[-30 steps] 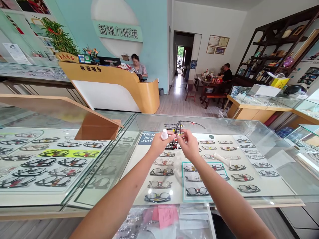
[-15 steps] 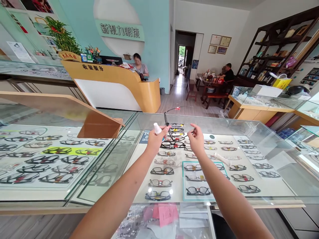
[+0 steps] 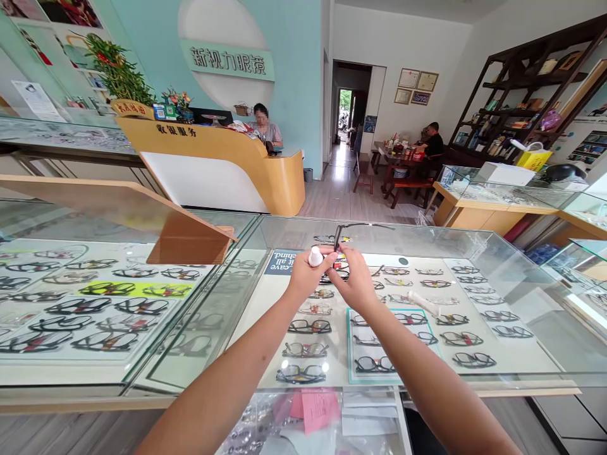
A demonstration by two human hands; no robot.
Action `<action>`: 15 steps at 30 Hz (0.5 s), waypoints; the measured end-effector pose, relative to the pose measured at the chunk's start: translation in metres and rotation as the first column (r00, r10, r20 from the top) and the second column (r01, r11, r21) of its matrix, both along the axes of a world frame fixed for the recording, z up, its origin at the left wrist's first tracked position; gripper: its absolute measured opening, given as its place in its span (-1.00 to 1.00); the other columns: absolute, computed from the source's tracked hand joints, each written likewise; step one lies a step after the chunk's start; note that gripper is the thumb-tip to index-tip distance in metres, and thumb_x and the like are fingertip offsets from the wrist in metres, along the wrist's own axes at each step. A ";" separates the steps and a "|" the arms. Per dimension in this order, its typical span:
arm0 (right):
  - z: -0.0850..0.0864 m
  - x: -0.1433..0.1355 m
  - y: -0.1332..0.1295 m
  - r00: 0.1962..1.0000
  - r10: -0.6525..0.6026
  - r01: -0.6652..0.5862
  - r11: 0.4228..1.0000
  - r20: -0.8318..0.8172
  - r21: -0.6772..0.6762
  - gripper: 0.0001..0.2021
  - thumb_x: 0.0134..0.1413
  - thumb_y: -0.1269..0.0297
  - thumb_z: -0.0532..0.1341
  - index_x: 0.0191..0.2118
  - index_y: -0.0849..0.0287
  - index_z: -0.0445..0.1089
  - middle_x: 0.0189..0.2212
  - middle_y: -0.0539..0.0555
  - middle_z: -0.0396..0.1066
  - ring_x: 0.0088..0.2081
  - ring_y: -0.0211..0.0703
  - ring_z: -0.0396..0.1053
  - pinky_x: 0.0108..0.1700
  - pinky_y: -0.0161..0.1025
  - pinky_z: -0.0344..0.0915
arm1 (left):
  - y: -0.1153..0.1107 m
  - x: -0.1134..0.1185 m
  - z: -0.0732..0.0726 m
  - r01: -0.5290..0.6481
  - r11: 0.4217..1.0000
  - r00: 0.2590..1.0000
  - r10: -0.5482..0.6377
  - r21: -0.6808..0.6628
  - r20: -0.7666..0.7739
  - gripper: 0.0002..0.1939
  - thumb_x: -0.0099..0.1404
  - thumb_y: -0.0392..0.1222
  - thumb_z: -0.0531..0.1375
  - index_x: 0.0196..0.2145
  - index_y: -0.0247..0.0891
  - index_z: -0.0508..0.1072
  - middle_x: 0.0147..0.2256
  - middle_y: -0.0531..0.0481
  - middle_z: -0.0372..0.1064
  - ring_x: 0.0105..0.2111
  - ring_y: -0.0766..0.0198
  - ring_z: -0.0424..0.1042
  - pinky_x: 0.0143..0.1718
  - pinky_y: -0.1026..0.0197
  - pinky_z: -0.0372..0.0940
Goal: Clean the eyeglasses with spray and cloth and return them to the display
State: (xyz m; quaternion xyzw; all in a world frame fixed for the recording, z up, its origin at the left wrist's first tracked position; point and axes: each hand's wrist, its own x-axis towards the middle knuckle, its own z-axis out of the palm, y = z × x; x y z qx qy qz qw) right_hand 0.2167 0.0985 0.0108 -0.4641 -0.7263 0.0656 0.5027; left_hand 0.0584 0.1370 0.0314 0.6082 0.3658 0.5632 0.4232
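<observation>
Above the glass display case, my left hand point(image 3: 303, 272) is closed around a small bottle with a white cap point(image 3: 315, 256). A dark pair of glasses point(image 3: 337, 237) rises between my two hands, one temple reaching to the right. My right hand point(image 3: 353, 278) touches the glasses with its fingers pinched close to my left fingertips. Which part of the frame each hand grips is partly hidden. Rows of glasses point(image 3: 309, 326) lie under and in front of my hands, and several sit on a teal-edged tray point(image 3: 349, 354).
A slanted wooden board point(image 3: 190, 243) stands on the left case. A white tube-like object point(image 3: 423, 303) lies right of my hands. Behind are a counter point(image 3: 284, 180) with a seated person point(image 3: 268, 129), and another person point(image 3: 432, 142) at a table. Pink papers point(image 3: 318, 407) lie below.
My right hand has moved left to meet my left hand at the glasses. The glasses have turned, and their upper temple now points right at a lower height. The bottle has tilted.
</observation>
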 end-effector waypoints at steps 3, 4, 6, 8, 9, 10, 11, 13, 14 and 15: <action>-0.006 0.000 0.003 0.998 0.022 -0.026 0.997 -0.056 -0.073 -0.43 0.46 0.10 0.21 0.47 0.10 0.30 0.27 0.33 0.51 0.28 0.21 0.48 0.32 0.19 0.43 | -0.001 0.003 -0.001 0.013 0.998 1.000 -0.012 0.054 -0.027 -0.60 0.18 0.21 0.51 -0.29 -0.19 0.73 -0.04 -0.21 0.65 0.03 -0.12 0.59 0.19 -0.13 0.43; -0.007 0.000 0.003 0.997 0.025 -0.031 0.996 -0.074 -0.089 -0.45 0.46 0.09 0.20 0.45 0.09 0.33 0.28 0.32 0.51 0.27 0.20 0.49 0.32 0.18 0.44 | -0.001 0.003 -0.001 0.021 0.998 0.999 -0.019 0.066 -0.032 -0.61 0.19 0.21 0.50 -0.29 -0.19 0.73 -0.03 -0.22 0.64 0.03 -0.10 0.59 0.19 -0.12 0.43; -0.007 0.001 0.004 0.994 0.032 -0.042 0.994 -0.101 -0.102 -0.51 0.46 0.08 0.21 0.38 0.09 0.41 0.26 0.31 0.53 0.25 0.19 0.50 0.31 0.16 0.44 | 0.000 0.002 -0.002 0.035 0.996 0.999 -0.032 0.081 -0.041 -0.63 0.22 0.19 0.49 -0.30 -0.20 0.72 0.00 -0.23 0.61 0.04 -0.08 0.58 0.19 -0.09 0.42; -0.005 0.002 0.004 0.992 0.036 -0.049 0.994 -0.124 -0.101 -0.59 0.44 0.06 0.24 0.26 0.09 0.50 0.20 0.30 0.56 0.22 0.19 0.52 0.29 0.14 0.45 | 0.001 0.001 -0.001 0.038 0.995 0.998 -0.034 0.092 -0.047 -0.62 0.24 0.19 0.47 -0.31 -0.21 0.70 0.01 -0.24 0.58 0.06 -0.06 0.57 0.19 -0.07 0.41; -0.004 0.002 0.004 0.990 0.040 -0.054 0.993 -0.137 -0.103 -0.62 0.43 0.05 0.25 0.21 0.10 0.53 0.17 0.30 0.57 0.19 0.18 0.52 0.27 0.13 0.45 | 0.001 0.001 -0.001 0.035 0.995 0.999 -0.031 0.093 -0.041 -0.61 0.24 0.20 0.47 -0.30 -0.21 0.69 0.00 -0.23 0.57 0.05 -0.04 0.56 0.16 -0.04 0.42; -0.002 0.003 0.004 0.987 0.044 -0.062 0.992 -0.154 -0.109 -0.64 0.43 0.05 0.26 0.18 0.09 0.54 0.14 0.29 0.58 0.18 0.17 0.52 0.27 0.12 0.45 | 0.002 0.001 -0.001 0.030 0.996 0.999 -0.028 0.080 -0.029 -0.58 0.24 0.23 0.47 -0.28 -0.21 0.67 -0.03 -0.22 0.57 0.00 -0.01 0.56 0.09 -0.01 0.44; 0.000 0.004 0.004 0.983 0.051 -0.072 0.991 -0.174 -0.117 -0.65 0.44 0.04 0.25 0.17 0.09 0.55 0.13 0.27 0.58 0.17 0.15 0.52 0.27 0.11 0.44 | 0.002 0.000 0.000 0.027 0.998 1.000 -0.027 0.050 -0.013 -0.55 0.23 0.26 0.46 -0.26 -0.21 0.65 -0.09 -0.19 0.56 -0.10 0.04 0.56 -0.03 0.03 0.45; 0.004 0.007 0.005 0.973 0.066 -0.097 0.986 -0.220 -0.133 -0.65 0.46 0.03 0.23 0.17 0.07 0.54 0.15 0.25 0.57 0.19 0.12 0.51 0.28 0.07 0.41 | 0.002 -0.001 0.001 0.035 0.999 0.999 -0.033 -0.034 0.042 -0.46 0.21 0.36 0.46 -0.24 -0.20 0.56 -0.29 -0.07 0.49 -0.34 0.18 0.46 -0.27 0.12 0.40; 0.006 0.008 0.005 0.967 0.068 -0.105 0.984 -0.245 -0.141 -0.66 0.47 0.02 0.22 0.16 0.05 0.55 0.15 0.24 0.57 0.19 0.10 0.51 0.27 0.05 0.41 | 0.003 -0.002 0.002 0.052 0.996 0.995 -0.046 -0.078 0.084 -0.41 0.18 0.41 0.46 -0.25 -0.18 0.50 -0.40 0.02 0.41 -0.44 0.24 0.38 -0.37 0.15 0.34; 0.008 0.010 0.005 0.961 0.068 -0.111 0.982 -0.270 -0.149 -0.66 0.48 0.00 0.21 0.14 0.04 0.55 0.14 0.22 0.58 0.17 0.09 0.51 0.25 0.03 0.42 | 0.003 -0.003 0.003 0.085 0.989 0.989 -0.069 -0.118 0.134 -0.36 0.15 0.47 0.46 -0.26 -0.16 0.45 -0.47 0.09 0.31 -0.51 0.29 0.29 -0.44 0.18 0.28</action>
